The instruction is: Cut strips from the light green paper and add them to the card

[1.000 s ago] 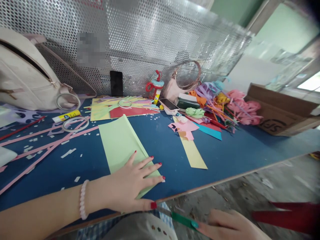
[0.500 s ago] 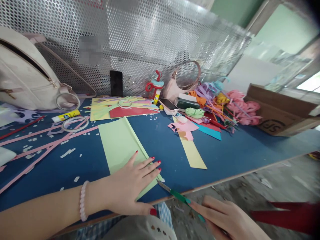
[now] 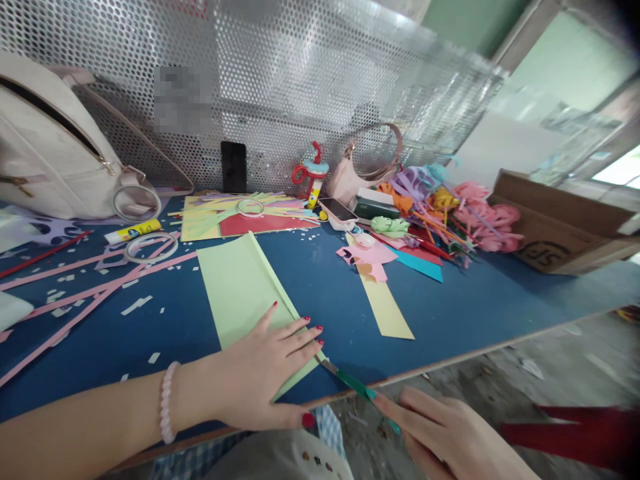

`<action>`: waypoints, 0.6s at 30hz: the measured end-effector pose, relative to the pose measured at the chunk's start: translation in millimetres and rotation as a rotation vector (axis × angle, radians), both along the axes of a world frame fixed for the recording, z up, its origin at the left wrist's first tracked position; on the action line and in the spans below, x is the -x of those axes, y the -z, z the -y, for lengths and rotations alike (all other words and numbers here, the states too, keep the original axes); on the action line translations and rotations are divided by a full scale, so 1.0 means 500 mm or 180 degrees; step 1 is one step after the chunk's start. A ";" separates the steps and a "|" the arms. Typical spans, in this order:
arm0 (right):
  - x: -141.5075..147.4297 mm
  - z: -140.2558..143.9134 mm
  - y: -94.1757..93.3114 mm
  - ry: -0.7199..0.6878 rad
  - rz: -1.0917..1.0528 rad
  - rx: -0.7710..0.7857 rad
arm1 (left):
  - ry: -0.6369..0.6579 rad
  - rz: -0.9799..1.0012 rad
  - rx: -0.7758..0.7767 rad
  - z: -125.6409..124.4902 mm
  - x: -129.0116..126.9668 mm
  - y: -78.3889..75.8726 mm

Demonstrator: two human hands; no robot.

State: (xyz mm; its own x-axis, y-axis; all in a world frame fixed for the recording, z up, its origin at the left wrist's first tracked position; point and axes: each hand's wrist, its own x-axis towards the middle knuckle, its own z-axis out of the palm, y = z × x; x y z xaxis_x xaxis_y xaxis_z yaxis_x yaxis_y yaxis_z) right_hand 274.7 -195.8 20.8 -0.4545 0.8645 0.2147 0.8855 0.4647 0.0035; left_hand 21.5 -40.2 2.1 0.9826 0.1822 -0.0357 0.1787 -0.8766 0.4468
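Observation:
A light green sheet of paper [image 3: 235, 280] lies on the blue table, with a narrow fold running along its right edge. My left hand [image 3: 273, 373], in a pink bead bracelet, is flat on the sheet's lower part with fingers spread over the fold. My right hand [image 3: 440, 427] grips a green-handled knife [image 3: 354, 383] just past the table's front edge. The blade's tip is at the lower end of the fold, beside my left fingertips; part of the handle is hidden by my fingers.
Pink paper strips [image 3: 95, 293], a glue stick [image 3: 133, 232] and a tape roll [image 3: 151, 247] lie left. Cut strips [image 3: 280, 203] and a standing phone [image 3: 234, 167] are behind. A yellow strip [image 3: 387, 310], coloured paper pile [image 3: 430, 200] and cardboard box [image 3: 565, 230] are right.
The knife has moved slightly up and left, its blade going further in at the fold's lower end. My right hand has followed it; my left hand stays on the sheet.

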 end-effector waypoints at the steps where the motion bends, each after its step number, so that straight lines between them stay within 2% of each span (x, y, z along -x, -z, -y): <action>1: 0.002 0.000 0.000 -0.0004 -0.0004 0.0007 | 0.0007 0.0001 -0.0008 0.000 0.000 0.000; 11: -0.014 0.009 0.019 0.0039 0.0140 0.0102 | -0.0011 -0.0124 0.0151 0.001 -0.001 -0.008; 15: -0.012 0.006 0.018 0.0033 0.0157 -0.0041 | -0.0014 -0.0154 0.0099 0.002 -0.002 -0.008; 18: -0.012 0.004 0.017 0.0008 0.0153 -0.0107 | -0.0329 -0.0250 -0.0078 0.006 0.000 -0.005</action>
